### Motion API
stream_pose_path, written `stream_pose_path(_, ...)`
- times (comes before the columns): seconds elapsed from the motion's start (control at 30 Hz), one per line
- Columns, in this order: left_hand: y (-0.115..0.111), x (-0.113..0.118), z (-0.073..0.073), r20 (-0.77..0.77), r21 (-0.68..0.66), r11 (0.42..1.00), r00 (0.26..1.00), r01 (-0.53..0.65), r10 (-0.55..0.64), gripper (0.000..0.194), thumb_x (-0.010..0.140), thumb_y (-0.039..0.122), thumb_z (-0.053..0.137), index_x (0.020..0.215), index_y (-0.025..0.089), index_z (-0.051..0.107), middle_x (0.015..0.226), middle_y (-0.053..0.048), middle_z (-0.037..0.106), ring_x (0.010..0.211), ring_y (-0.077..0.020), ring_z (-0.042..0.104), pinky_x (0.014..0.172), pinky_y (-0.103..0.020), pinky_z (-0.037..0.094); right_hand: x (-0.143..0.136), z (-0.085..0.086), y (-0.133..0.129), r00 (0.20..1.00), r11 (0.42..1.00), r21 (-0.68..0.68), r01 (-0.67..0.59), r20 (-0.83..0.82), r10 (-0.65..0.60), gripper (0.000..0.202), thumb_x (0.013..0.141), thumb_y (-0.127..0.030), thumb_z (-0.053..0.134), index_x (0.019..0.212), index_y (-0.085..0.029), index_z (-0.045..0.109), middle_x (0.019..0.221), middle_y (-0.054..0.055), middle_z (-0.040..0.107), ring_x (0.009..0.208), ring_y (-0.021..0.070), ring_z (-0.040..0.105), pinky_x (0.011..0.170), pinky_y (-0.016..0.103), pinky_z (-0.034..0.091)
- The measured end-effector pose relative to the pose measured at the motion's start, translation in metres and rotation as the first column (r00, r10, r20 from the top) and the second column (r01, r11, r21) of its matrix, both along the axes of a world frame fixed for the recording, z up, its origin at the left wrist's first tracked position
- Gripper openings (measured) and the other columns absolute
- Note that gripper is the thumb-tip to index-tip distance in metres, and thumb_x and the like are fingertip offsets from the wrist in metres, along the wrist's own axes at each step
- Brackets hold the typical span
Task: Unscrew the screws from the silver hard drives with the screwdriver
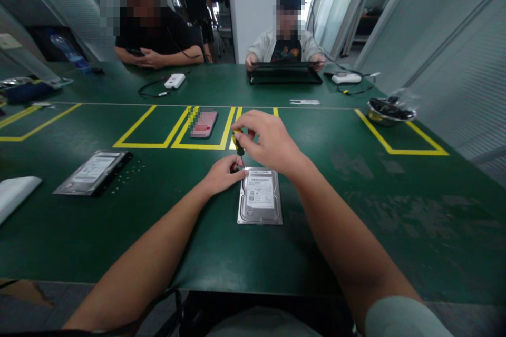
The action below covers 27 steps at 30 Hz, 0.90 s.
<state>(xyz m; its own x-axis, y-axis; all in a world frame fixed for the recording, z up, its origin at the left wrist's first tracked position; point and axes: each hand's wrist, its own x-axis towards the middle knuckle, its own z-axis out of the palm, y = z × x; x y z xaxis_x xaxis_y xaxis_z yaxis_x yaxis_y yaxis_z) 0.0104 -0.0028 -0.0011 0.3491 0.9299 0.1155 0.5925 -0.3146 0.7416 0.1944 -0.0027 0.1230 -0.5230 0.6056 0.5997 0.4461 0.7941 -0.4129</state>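
Note:
A silver hard drive (260,210) with a white label lies flat on the green table in front of me. My right hand (269,139) is closed around the yellow-and-black handle of a screwdriver (238,143), held upright. Its shaft points down at the drive's far left corner; the exact contact of the tip is too small to make out. At that same corner my left hand (224,175) grips the drive's edge, thumb over it and fingertips close to the screwdriver shaft.
Another hard drive (93,172) lies left, with small scattered bits (128,171) beside it. A phone (204,124) sits within yellow tape lines. A bowl of dark items (391,111) stands right. Two people sit opposite, one holding a black tray (285,73). A white object (16,195) is far left.

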Motion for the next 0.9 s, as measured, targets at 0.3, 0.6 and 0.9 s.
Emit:
stream_pose_path(0.3, -0.0003, 0.0006, 0.001, -0.005, -0.003, 1.0, 1.0, 0.0, 0.0, 0.027, 0.079, 0.043, 0.066, 0.086, 0.018, 0.057, 0.074, 0.002, 0.05, 0.068, -0.0141, 0.045, 0.062, -0.026, 0.035, 0.0004, -0.0002, 0.0005, 0.998, 0.998, 0.029, 0.058, 0.001, -0.058, 0.008, 0.086, -0.022, 0.06, 0.085, -0.017, 0.065, 0.085, 0.004, 0.062, 0.081, 0.017, 0.053, 0.075, 0.029, 0.038)
stream_pose_path(0.6, 0.0007, -0.0002, 0.0023, -0.003, -0.034, 0.999, 1.0, 0.003, -0.003, 0.028, 0.079, 0.043, 0.067, 0.087, 0.018, 0.058, 0.073, 0.003, 0.05, 0.067, -0.0136, 0.045, 0.062, -0.026, 0.035, 0.0006, -0.0003, 0.0011, 0.999, 0.999, 0.009, 0.051, -0.001, -0.051, 0.009, 0.085, -0.017, 0.056, 0.089, -0.018, 0.064, 0.085, 0.003, 0.063, 0.079, 0.0163, 0.052, 0.075, 0.029, 0.037)
stream_pose_path(0.9, -0.0008, -0.0009, 0.0049, -0.003, -0.06, 0.998, 1.0, -0.004, 0.004, 0.029, 0.079, 0.044, 0.067, 0.087, 0.018, 0.058, 0.072, 0.002, 0.051, 0.065, -0.0136, 0.045, 0.06, -0.026, 0.035, 0.0002, 0.0, 0.0009, 1.0, 1.0, -0.009, 0.016, 0.004, -0.016, 0.014, 0.086, -0.013, 0.052, 0.091, -0.016, 0.066, 0.093, 0.005, 0.068, 0.08, 0.0155, 0.056, 0.078, 0.029, 0.04)
